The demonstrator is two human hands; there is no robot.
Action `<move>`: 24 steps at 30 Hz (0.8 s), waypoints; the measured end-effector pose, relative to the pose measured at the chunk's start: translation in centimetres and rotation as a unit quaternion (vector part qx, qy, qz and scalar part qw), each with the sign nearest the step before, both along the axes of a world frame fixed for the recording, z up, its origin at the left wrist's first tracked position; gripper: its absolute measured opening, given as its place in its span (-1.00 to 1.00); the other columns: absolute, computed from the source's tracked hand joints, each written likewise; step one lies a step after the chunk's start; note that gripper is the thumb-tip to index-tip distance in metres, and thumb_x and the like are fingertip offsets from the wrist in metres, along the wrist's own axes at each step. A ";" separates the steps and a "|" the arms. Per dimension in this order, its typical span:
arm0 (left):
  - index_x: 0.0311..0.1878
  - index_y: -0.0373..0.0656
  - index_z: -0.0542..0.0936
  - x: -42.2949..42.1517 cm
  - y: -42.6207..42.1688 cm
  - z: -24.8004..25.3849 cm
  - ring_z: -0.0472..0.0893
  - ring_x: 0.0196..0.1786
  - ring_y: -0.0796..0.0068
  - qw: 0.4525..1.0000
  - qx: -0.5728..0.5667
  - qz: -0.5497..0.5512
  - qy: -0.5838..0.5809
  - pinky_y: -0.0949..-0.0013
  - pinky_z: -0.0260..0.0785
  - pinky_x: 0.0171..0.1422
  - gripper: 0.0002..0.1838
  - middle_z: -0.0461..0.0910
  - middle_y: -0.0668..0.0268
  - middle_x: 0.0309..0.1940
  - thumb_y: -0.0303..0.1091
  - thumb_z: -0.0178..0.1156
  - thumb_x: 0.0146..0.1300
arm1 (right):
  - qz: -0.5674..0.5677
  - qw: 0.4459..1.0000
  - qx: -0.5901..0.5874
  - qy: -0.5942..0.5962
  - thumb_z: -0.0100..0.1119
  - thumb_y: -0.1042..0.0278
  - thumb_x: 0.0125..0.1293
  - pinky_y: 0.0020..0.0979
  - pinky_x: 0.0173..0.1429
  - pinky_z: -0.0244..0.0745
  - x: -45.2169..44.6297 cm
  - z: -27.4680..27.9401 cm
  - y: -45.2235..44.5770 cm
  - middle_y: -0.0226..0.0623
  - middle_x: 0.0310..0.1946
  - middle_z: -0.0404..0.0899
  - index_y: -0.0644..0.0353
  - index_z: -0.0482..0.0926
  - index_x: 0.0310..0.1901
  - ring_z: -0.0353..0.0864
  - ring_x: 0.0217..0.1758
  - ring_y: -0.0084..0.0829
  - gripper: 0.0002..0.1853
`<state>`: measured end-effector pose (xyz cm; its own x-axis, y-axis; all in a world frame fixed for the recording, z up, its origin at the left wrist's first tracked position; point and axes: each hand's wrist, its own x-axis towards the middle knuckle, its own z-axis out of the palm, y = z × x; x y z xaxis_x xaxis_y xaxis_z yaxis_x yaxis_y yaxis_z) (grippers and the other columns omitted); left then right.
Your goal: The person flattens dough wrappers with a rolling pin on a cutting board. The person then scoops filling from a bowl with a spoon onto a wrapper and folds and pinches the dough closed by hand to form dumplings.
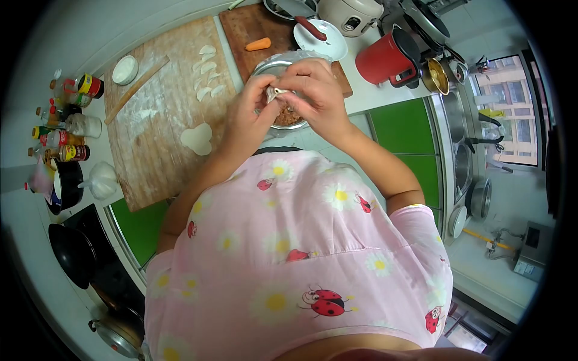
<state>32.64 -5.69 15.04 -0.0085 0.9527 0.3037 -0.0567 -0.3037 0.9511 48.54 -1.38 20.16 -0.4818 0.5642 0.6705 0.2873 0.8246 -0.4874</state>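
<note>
Between my two hands is a dumpling (pixel 274 93), its pale dough edge pinched by the fingers. My left hand (pixel 251 111) curls round it from the left, and my right hand (pixel 313 90) presses its thumb and fingers on the other side. Just beneath them stands a metal bowl (pixel 263 67) with brown minced filling (pixel 289 116), partly hidden by the hands. To the left, on a floured wooden board (pixel 162 156), lie a few overlapping flat dough wrappers (pixel 197 139). Several folded dumplings (pixel 208 66) rest near the board's right edge.
A rolling pin (pixel 135 90) and a small bowl of flour (pixel 125 70) are on the board. Behind the metal bowl are a carrot (pixel 258 44) on a brown cutting board (pixel 241 24), a white plate (pixel 331 45) and a red kettle (pixel 385 59). Bottles (pixel 60 138) line the left wall.
</note>
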 end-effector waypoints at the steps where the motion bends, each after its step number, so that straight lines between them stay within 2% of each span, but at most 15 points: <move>1: 0.10 -0.27 0.46 0.0 0.0 0.0 0.58 -0.19 0.60 1.000 -0.003 -0.004 -0.006 0.50 0.45 -0.12 -0.66 0.57 0.29 -0.16 -0.58 0.18 0.24 | 0.011 1.000 0.010 -0.010 0.37 0.44 0.05 -0.29 0.07 0.36 0.2 -0.2 0.2 -0.38 -0.19 0.58 0.11 0.68 -0.17 0.46 -0.03 -0.27 -0.75; 3: 0.10 -0.27 0.45 0.0 -0.1 0.2 0.58 -0.18 0.60 1.000 -0.009 -0.011 -0.018 0.51 0.45 -0.11 -0.65 0.57 0.29 -0.16 -0.58 0.18 0.24 | 0.011 0.999 0.028 -0.015 0.37 0.43 0.06 -0.30 0.07 0.35 0.3 -0.2 0.2 -0.39 -0.19 0.58 0.11 0.69 -0.20 0.45 -0.03 -0.28 -0.78; 6: 0.18 -0.31 0.37 -0.3 -0.1 -0.3 0.56 -0.15 0.65 0.999 0.015 -0.025 0.027 0.55 0.46 -0.15 -0.67 0.54 0.29 -0.10 -0.60 0.05 0.36 | 0.012 0.999 0.040 -0.024 0.37 0.44 0.05 -0.29 0.06 0.35 0.4 -0.2 0.3 -0.40 -0.20 0.59 0.11 0.69 -0.22 0.44 -0.05 -0.28 -0.80; 10: 0.21 -0.31 0.37 -0.7 0.0 -0.1 0.54 -0.19 0.67 0.998 -0.007 -0.029 0.054 0.57 0.44 -0.18 -0.66 0.54 0.30 -0.11 -0.58 0.04 0.38 | -0.012 0.999 0.038 -0.006 0.37 0.45 0.05 -0.30 0.07 0.34 -0.3 0.5 0.0 -0.41 -0.21 0.61 0.13 0.68 -0.24 0.45 -0.06 -0.27 -0.81; 12: 0.22 -0.32 0.36 -0.8 0.1 -0.6 0.53 -0.20 0.68 0.998 -0.016 -0.038 0.044 0.58 0.42 -0.20 -0.64 0.54 0.30 -0.11 -0.57 0.04 0.38 | 0.016 0.999 0.030 -0.014 0.37 0.45 0.05 -0.30 0.08 0.34 0.0 0.1 0.4 -0.42 -0.21 0.62 0.13 0.68 -0.23 0.45 -0.06 -0.27 -0.80; 18: 0.28 -0.35 0.34 -0.4 -0.1 0.5 0.51 -0.18 0.70 0.988 -0.070 -0.107 -0.081 0.58 0.41 -0.23 -0.57 0.53 0.32 -0.09 -0.53 0.09 0.37 | 0.012 0.999 0.024 -0.028 0.37 0.45 0.05 -0.28 0.10 0.34 0.4 -0.3 0.7 -0.42 -0.21 0.62 0.13 0.68 -0.25 0.44 -0.05 -0.26 -0.82; 21: 0.30 -0.36 0.34 -0.7 0.1 0.9 0.51 -0.19 0.68 0.978 -0.147 -0.113 -0.096 0.56 0.42 -0.23 -0.54 0.53 0.33 -0.08 -0.51 0.12 0.36 | -0.006 1.000 0.011 -0.020 0.36 0.45 0.05 -0.28 0.12 0.34 0.0 0.2 0.3 -0.42 -0.20 0.62 0.12 0.68 -0.24 0.43 -0.03 -0.27 -0.81; 24: 0.20 -0.30 0.45 -0.3 -0.2 1.1 0.55 -0.19 0.73 0.980 -0.124 -0.091 -0.123 0.61 0.45 -0.24 -0.65 0.57 0.38 -0.13 -0.45 0.10 0.38 | 0.001 1.000 0.009 -0.029 0.36 0.45 0.05 -0.29 0.13 0.33 0.3 -0.4 0.6 -0.42 -0.17 0.62 0.11 0.69 -0.22 0.43 -0.01 -0.27 -0.79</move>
